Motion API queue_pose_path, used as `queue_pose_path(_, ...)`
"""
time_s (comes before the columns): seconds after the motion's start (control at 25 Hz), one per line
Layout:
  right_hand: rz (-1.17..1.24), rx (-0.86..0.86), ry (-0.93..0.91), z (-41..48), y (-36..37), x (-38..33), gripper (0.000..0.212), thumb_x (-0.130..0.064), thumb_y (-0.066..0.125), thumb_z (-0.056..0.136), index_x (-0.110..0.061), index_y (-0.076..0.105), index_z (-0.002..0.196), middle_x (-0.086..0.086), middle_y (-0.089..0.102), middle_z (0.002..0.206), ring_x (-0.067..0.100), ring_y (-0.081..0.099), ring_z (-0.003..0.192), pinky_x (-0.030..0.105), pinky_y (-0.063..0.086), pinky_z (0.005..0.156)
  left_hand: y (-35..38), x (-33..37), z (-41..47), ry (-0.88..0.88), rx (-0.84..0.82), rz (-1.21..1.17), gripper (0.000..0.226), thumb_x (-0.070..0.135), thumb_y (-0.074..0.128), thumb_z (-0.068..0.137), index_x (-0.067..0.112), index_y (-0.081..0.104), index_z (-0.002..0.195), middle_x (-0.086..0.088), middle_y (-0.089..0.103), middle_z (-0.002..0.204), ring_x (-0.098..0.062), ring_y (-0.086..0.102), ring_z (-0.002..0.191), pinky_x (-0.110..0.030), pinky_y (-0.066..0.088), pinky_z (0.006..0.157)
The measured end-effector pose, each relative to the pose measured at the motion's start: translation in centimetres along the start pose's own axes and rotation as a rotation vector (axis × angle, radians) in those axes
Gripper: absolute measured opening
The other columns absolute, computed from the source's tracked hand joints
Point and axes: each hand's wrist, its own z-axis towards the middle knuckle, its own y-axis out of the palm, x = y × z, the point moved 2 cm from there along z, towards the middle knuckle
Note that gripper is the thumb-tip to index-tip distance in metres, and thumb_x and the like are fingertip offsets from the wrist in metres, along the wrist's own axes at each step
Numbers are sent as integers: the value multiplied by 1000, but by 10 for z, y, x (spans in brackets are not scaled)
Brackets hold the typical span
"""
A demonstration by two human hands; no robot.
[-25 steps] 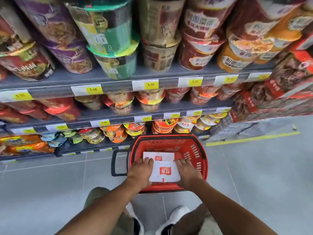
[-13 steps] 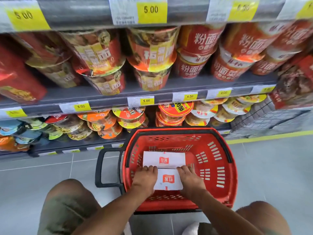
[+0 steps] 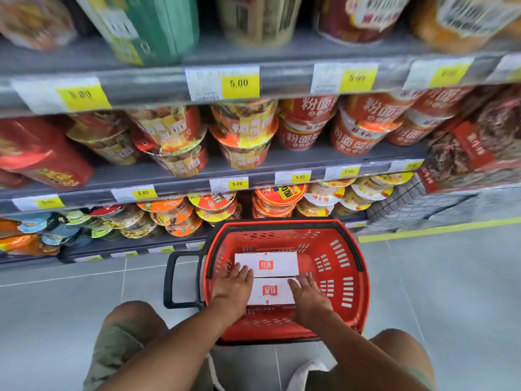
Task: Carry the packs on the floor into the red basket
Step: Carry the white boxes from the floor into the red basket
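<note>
The left hand (image 3: 232, 289) lies flat, fingers straight, over the left ends of the far pack (image 3: 267, 263) and the near pack (image 3: 272, 292); the right hand (image 3: 308, 299) rests spread, straight fingers on the near pack's right end, gripping nothing; both packs lie touching inside the red basket (image 3: 351, 266)

we see the far pack (image 3: 267, 263) touching the near pack (image 3: 272, 292) in the basket (image 3: 356, 303), which sits on the floor (image 3: 451, 292) before the shelves (image 3: 174, 182).

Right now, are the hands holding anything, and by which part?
Nothing gripped: left hand and right hand rest flat on the ends of the near white pack, inside the red basket.
</note>
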Motion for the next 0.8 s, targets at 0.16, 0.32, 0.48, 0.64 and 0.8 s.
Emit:
queue_pose_path(0.16, 32, 33, 7, -71, -77, -15, 96, -44, 73, 86, -20, 15, 159, 9, 18, 162, 35, 17, 150, 49, 30, 120, -79, -6, -75, 18, 46, -30, 99, 36, 68, 90, 10, 2, 160, -9, 3, 168, -28, -1, 155, -51, 7, 124)
queue_pose_path(0.32, 54, 83, -8, -150, -171, -42, 100, -42, 78, 82, -19, 18, 158, 9, 19, 163, 33, 21, 149, 49, 32, 119, -170, -25, -156, 8, 89, -45, 101, 42, 68, 89, 11, 2, 160, -8, 2, 168, -29, -2, 155, -54, 3, 123)
queue_pose_path(0.48, 62, 166, 2, -217, -248, -67, 100, -41, 81, 79, -19, 22, 156, 7, 25, 160, 33, 22, 149, 46, 34, 118, -246, -48, -229, 26, 128, -44, 105, 47, 68, 88, 11, 0, 160, -8, 0, 168, -29, -3, 155, -56, 6, 123)
queue_pose_path(0.64, 65, 226, -18, -262, -315, -89, 100, -46, 78, 82, -21, 19, 159, 6, 20, 164, 31, 19, 150, 45, 30, 120, -299, -81, -288, -5, 198, -60, 104, 54, 65, 89, 13, 0, 160, -7, 2, 168, -29, -1, 155, -54, 8, 123)
queue_pose_path(0.8, 6, 265, -76, -270, -353, -109, 94, -52, 68, 89, -21, 14, 160, 5, 15, 167, 31, 16, 153, 48, 31, 119, -318, -108, -323, -104, 240, -135, 105, 57, 64, 88, 13, 0, 160, -7, 2, 168, -28, -1, 155, -51, 8, 123)
